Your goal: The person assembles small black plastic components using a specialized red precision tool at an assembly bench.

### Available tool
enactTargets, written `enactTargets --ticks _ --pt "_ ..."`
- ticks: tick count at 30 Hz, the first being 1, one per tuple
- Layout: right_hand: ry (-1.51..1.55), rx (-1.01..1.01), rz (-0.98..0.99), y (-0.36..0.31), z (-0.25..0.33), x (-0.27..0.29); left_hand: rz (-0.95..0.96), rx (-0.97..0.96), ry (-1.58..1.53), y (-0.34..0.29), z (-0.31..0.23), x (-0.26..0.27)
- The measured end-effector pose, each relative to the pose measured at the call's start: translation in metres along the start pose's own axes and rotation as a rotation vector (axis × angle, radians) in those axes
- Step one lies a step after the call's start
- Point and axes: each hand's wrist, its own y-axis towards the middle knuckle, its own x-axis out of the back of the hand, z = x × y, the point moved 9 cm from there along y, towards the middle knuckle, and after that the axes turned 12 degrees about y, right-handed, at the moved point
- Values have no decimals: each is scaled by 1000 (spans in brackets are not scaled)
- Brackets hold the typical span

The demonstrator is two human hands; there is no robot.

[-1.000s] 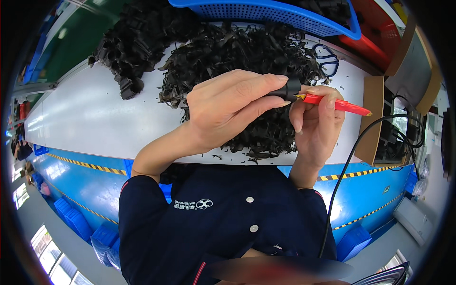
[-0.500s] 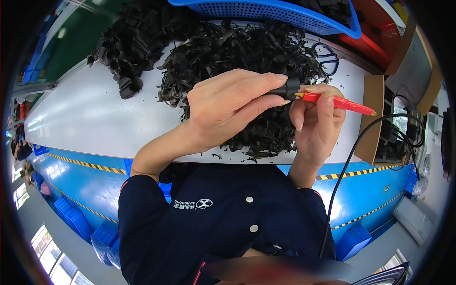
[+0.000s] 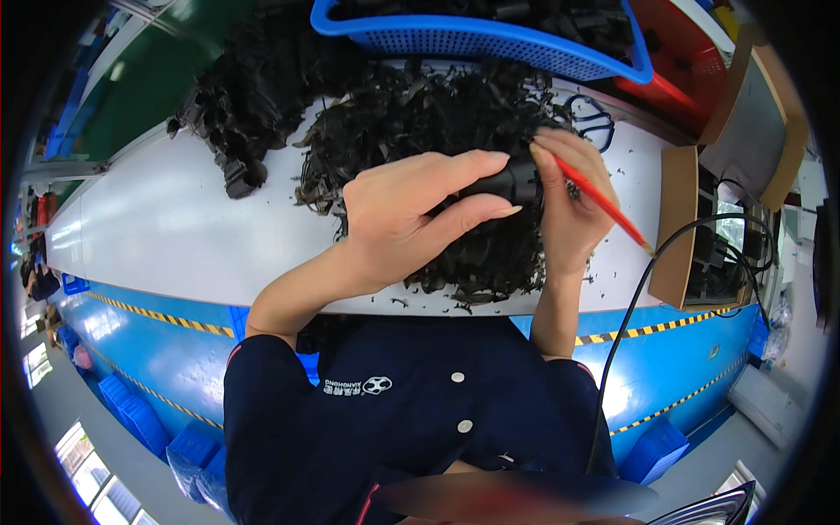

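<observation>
My left hand (image 3: 398, 203) is curved round a black cylindrical part (image 3: 518, 182), thumb on one side and fingers on the other. Its right end faces my right hand (image 3: 573, 210), which grips a slim red-handled tool (image 3: 608, 206). The tool slants down to the right, and its working tip is hidden by my fingers near the part. Both hands are above a wide heap of black shavings and scraps (image 3: 376, 114), which lies on the white table (image 3: 175, 219).
A blue perforated basket (image 3: 490, 42) of black pieces stands at the back. More black parts (image 3: 241, 131) are piled at left. Scissors with dark blue handles (image 3: 599, 122) lie behind my right hand. A cardboard box (image 3: 675, 227) and a black cable (image 3: 632, 306) are at right.
My right hand has moved up and turned, tilting the red-handled tool more steeply. The black part has shifted slightly down and left within my left hand's grip.
</observation>
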Motion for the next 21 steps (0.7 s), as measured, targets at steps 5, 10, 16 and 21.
enactTargets --ticks 5,10,16,21 --pt "-269 114 116 -1 -9 -11 19 22 18 2 9 -3" --pt "-331 70 87 -5 -4 -11 75 34 8 5 20 -5" --pt "-309 37 42 -4 -5 -7 69 -38 58 38 34 7" --pt "-297 -37 46 -9 -18 -2 -123 108 65 88 78 21"
